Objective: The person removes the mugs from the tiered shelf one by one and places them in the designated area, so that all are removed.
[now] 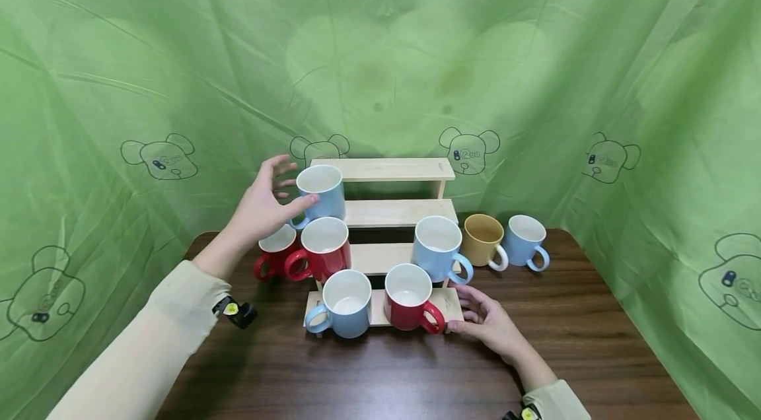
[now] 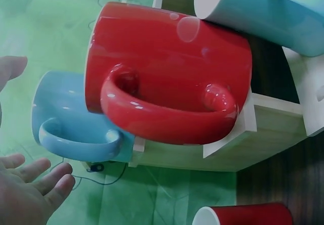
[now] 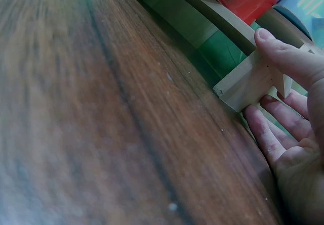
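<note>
A tiered wooden rack (image 1: 404,214) bears several mugs. My left hand (image 1: 265,201) is spread beside the light blue mug (image 1: 326,202) at the left of its third step, thumb in front and fingers behind. In the left wrist view a gap shows between the left hand (image 2: 31,184) and that blue mug (image 2: 76,114). One step lower stands a red mug (image 1: 326,251), its handle to the left. At the right end of the bottom step my right hand (image 1: 489,324) holds the rack, thumb at the front corner, fingers at the side panel (image 3: 248,83).
The bottom step carries a blue mug (image 1: 347,306) and a red mug (image 1: 407,300); another blue mug (image 1: 436,251) is on the second step's right. Beside the rack stand a red mug (image 1: 278,251), a yellow mug (image 1: 481,242) and a blue mug (image 1: 524,242) on the wooden table (image 1: 380,380).
</note>
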Available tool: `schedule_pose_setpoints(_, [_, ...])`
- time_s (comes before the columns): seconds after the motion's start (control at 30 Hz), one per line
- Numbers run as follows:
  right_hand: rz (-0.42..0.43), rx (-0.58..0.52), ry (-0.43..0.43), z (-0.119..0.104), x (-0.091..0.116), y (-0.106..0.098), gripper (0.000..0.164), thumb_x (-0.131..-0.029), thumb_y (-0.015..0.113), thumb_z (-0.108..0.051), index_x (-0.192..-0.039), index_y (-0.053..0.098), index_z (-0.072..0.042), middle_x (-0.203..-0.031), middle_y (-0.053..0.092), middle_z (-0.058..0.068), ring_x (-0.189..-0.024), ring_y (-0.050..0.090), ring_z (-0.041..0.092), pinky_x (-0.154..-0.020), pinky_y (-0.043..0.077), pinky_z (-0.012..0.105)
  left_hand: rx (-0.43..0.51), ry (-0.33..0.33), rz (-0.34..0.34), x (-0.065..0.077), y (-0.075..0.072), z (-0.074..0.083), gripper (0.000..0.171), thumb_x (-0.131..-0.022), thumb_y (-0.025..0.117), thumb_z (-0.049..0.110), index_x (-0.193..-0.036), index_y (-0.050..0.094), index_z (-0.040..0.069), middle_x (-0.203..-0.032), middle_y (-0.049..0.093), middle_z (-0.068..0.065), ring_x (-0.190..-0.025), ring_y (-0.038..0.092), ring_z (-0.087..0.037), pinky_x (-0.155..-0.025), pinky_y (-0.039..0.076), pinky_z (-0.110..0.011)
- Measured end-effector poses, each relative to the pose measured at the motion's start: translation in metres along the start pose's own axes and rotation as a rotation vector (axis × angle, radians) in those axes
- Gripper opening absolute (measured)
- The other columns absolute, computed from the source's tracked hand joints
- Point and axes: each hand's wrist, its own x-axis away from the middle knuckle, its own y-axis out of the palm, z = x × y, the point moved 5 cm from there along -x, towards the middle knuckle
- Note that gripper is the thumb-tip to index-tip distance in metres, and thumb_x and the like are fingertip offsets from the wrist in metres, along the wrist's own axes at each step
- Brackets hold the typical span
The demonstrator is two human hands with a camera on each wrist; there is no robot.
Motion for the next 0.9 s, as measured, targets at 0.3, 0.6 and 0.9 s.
schedule_pose_setpoints(0.3, [0.001, 0.014, 0.002, 0.0, -0.001, 0.0, 0.076, -0.091, 0.087, -0.001, -0.156, 0.049, 0.005, -0.147, 0.06, 0.029, -0.123, 0.068, 0.02, -0.099, 0.061, 0.03, 0.013, -0.033, -0.02, -0.002, 0.009, -0.005, 0.105, -0.093, 0.088, 0.042, -0.169, 0.024, 0.008, -0.167, 0.046, -0.017, -0.144, 0.055, -0.043, -0.118, 0.047, -0.061])
schedule_pose_setpoints(0.6, [-0.004, 0.0, -0.001, 0.0, -0.001, 0.0, 0.076, -0.09, 0.087, 0.001, -0.156, 0.049, 0.005, -0.146, 0.06, 0.03, -0.121, 0.069, 0.021, -0.098, 0.061, 0.031, 0.009, -0.053, -0.015, -0.002, 0.013, -0.006, 0.104, -0.092, 0.088, 0.043, -0.169, 0.028, 0.008, -0.164, 0.049, -0.019, -0.144, 0.053, -0.045, -0.116, 0.046, -0.066])
schedule_pose_setpoints(0.9, [0.003, 0.008, -0.002, 0.0, 0.0, 0.0, 0.076, -0.09, 0.088, 0.0, -0.156, 0.049, 0.005, -0.146, 0.06, 0.029, -0.122, 0.068, 0.02, -0.099, 0.061, 0.03, 0.015, -0.069, -0.012, -0.004, 0.015, -0.01, 0.099, -0.093, 0.087, 0.043, -0.167, 0.032, 0.008, -0.16, 0.051, -0.018, -0.142, 0.055, -0.043, -0.116, 0.046, -0.063])
